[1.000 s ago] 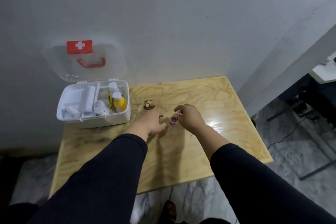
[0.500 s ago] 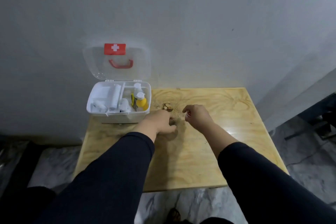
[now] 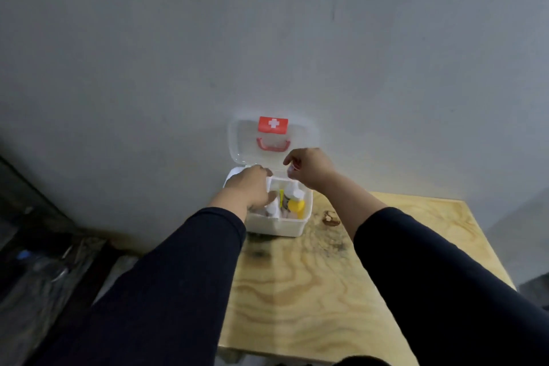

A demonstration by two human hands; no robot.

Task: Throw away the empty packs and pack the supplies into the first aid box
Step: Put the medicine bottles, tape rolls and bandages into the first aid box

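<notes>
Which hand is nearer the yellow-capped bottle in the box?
Left. The left hand is down inside the first aid box beside the yellow-capped bottle; the right hand hovers above it.

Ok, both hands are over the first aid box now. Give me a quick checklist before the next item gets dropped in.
1. First aid box lid open: ok, the clear lid stands up against the wall.
2. Box fully on the table: ok, it sits at the back left corner.
3. Left hand clear of the drop spot: not ok, it reaches into the left side of the box.
4. Right hand holding a supply: cannot tell, something small shows at the fingertips, blurred.
5. Free room inside: cannot tell, the yellow-capped bottle and other items fill the right side.
6. Table cleared: not ok, a small brown scrap lies beside the box.
</notes>
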